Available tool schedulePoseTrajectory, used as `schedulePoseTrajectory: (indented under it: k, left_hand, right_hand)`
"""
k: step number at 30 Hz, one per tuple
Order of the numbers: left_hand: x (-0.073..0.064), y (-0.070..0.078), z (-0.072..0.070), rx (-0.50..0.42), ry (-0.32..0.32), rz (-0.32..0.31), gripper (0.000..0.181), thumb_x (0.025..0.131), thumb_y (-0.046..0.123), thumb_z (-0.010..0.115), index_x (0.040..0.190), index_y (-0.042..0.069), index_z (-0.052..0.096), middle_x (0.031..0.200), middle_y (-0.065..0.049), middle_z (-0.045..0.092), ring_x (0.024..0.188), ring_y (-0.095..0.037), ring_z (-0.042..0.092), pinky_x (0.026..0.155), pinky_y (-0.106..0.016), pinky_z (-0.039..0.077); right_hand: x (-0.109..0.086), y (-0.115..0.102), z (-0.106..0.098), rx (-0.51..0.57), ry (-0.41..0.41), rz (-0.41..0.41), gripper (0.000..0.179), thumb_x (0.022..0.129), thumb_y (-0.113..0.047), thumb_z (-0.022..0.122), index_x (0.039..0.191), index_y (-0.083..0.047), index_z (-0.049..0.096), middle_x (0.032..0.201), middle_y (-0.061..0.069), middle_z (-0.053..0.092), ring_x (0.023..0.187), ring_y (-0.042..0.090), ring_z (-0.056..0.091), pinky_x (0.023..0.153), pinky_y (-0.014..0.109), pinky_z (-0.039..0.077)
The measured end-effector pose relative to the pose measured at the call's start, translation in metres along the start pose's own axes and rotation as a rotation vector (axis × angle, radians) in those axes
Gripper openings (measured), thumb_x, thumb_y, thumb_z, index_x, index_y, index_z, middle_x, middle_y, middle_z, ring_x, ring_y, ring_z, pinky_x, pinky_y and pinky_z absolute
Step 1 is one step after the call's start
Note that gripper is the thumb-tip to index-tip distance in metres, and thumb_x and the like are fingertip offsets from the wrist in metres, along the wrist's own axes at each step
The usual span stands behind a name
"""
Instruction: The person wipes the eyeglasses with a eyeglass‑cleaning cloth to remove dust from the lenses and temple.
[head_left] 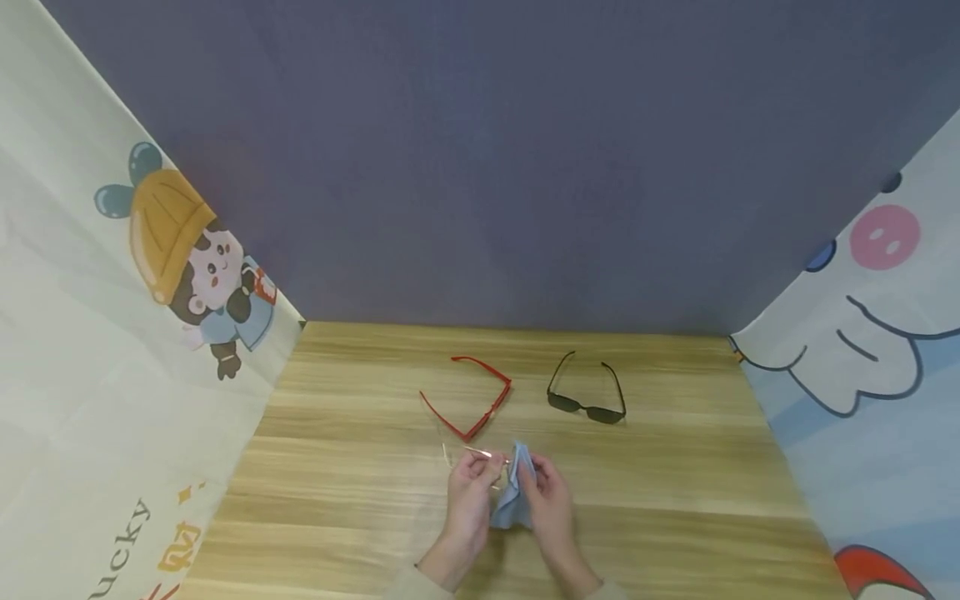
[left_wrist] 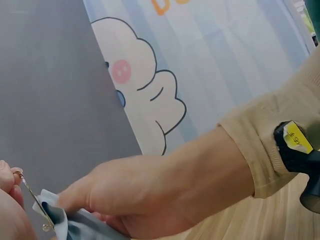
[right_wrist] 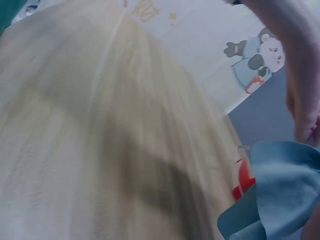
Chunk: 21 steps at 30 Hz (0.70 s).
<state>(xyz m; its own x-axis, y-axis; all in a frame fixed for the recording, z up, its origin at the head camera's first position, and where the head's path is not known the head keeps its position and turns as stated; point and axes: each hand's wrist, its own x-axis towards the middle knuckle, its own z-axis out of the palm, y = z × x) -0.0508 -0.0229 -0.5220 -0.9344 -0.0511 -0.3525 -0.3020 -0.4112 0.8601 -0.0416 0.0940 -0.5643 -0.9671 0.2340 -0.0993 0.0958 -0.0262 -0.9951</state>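
Low in the head view, a pair of thin gold wire-framed glasses [head_left: 477, 452] is held above the table. My left hand [head_left: 468, 496] pinches its frame between thumb and fingers. Opposite it, my right hand [head_left: 552, 504] grips a light blue cloth [head_left: 512, 507] folded around one side of the glasses, which hides that part. The left wrist view shows the gold frame [left_wrist: 34, 197] running into the cloth [left_wrist: 82, 225], with the right thumb pressed on it. In the right wrist view the cloth [right_wrist: 285, 185] hangs down in loose folds.
Red-framed glasses [head_left: 492, 408] lie with temples spread just beyond the left hand. Dark sunglasses [head_left: 602, 414] sit to their right, temples pointing away. The wooden table [head_left: 337, 467] ends at a grey back panel [head_left: 480, 183], with printed curtains [head_left: 60, 333] on both sides.
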Motion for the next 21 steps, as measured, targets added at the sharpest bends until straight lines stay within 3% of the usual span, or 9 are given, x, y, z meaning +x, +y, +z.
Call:
schedulePoseTrajectory:
  k: [8,13,17,21]
  left_hand:
    - [0.002,-0.004,0.0,-0.04,0.001,0.0,0.007,0.099,0.007,0.066,0.097,0.009,0.06,0.092,0.002,0.075,0.089,-0.009,0.066,0.084,-0.025,0.051]
    - [0.002,-0.006,0.001,-0.072,0.002,-0.015,0.007,0.1,0.006,0.065,0.097,0.008,0.059,0.09,0.003,0.075,0.083,-0.007,0.068,0.075,-0.022,0.054]
    - [0.003,-0.006,0.0,-0.083,0.003,-0.012,0.007,0.1,0.005,0.063,0.096,0.009,0.059,0.09,0.003,0.075,0.084,-0.007,0.067,0.077,-0.022,0.053]
    - [0.003,-0.004,-0.001,-0.076,-0.001,-0.005,0.008,0.1,0.005,0.063,0.096,0.01,0.059,0.092,0.002,0.074,0.087,-0.009,0.065,0.082,-0.024,0.051]
  right_hand:
    - [-0.004,0.002,0.0,0.003,-0.023,0.019,0.03,0.102,-0.012,0.064,0.128,0.002,0.062,0.12,0.02,0.071,0.101,0.007,0.07,0.085,0.022,0.058]
    - [-0.007,-0.008,0.003,0.044,-0.016,-0.031,0.029,0.101,-0.013,0.067,0.126,0.002,0.062,0.12,0.021,0.071,0.105,0.007,0.07,0.09,0.023,0.057]
    - [-0.006,-0.009,0.005,0.08,-0.022,-0.083,0.028,0.1,-0.008,0.067,0.124,0.005,0.062,0.116,0.025,0.07,0.103,0.01,0.07,0.089,0.025,0.058]
    - [-0.002,0.001,0.005,0.045,-0.018,-0.076,0.026,0.101,-0.006,0.064,0.124,0.004,0.061,0.115,0.024,0.07,0.101,0.008,0.07,0.088,0.024,0.058]
